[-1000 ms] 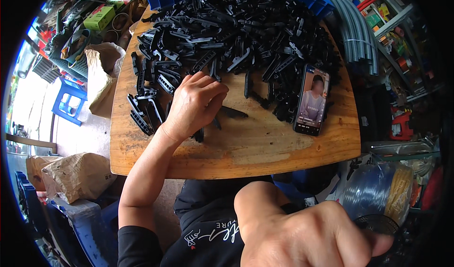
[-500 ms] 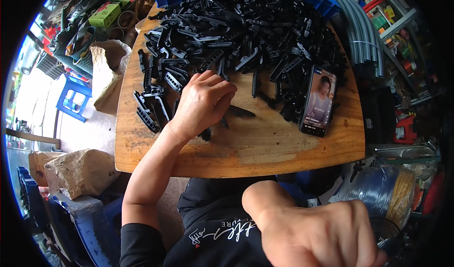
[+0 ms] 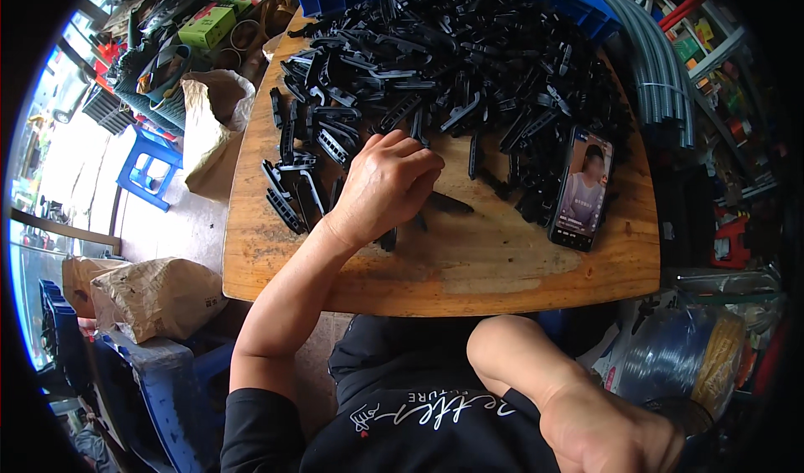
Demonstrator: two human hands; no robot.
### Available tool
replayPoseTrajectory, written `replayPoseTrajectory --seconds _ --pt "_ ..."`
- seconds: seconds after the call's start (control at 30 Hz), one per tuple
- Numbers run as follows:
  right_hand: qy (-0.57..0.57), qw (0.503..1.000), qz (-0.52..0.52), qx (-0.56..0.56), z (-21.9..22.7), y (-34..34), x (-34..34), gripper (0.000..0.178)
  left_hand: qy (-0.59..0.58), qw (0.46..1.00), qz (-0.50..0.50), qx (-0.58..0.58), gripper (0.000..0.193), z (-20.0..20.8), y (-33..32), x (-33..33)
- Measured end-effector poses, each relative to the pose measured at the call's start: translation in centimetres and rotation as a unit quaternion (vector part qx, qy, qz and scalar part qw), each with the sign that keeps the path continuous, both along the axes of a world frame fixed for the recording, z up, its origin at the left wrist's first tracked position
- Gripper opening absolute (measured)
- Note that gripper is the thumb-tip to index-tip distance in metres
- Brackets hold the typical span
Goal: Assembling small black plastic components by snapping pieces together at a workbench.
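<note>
Over the wooden table [image 3: 377, 284], my left hand [image 3: 389, 180] is closed, its fingers curled down and hidden under the knuckles; whatever they grip does not show. A slim black plastic piece [image 3: 452, 203] lies just right of it, and another short black piece [image 3: 388, 240] pokes out below the palm. Beyond the fingers spreads a large heap of black plastic clip-like parts [image 3: 452, 50], some with ribbed, slotted sides. My right hand [image 3: 611, 431] is off the table at the lower right, curled into a fist with its fingertips out of sight.
A phone [image 3: 580, 190] playing a video leans against the heap at the right. Blue crates [image 3: 536, 0] border the far edge. Paper bags [image 3: 159, 297] and a blue stool [image 3: 149, 167] stand at left; grey pipes [image 3: 653, 62] and a wrapped coil of tubing [image 3: 678, 356] at right.
The whole view has shifted slightly, so the table sits further right. My right hand has moved lower and to the right; my left hand stays at its place over the table.
</note>
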State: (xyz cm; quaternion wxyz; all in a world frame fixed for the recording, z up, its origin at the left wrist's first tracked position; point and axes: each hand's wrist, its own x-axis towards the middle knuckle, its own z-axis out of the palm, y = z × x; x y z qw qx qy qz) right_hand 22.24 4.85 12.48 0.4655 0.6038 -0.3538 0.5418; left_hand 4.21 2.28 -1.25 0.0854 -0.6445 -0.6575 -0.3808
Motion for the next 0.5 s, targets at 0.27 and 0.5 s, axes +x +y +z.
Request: replayPoseTrajectory --seconds 0.27,0.5 --pt "-0.065 0.995 -0.024 -0.067 -0.5 -1.0 1.1 0.031 -0.001 1.0 -0.004 -0.005 0.003 -0.1 -0.1 0.0" --pt "-0.374 0.906 -0.173 -0.096 0.5 -2.1 4.8 0.031 -0.001 1.0 0.0 -0.014 0.003 -0.4 -0.4 -0.3"
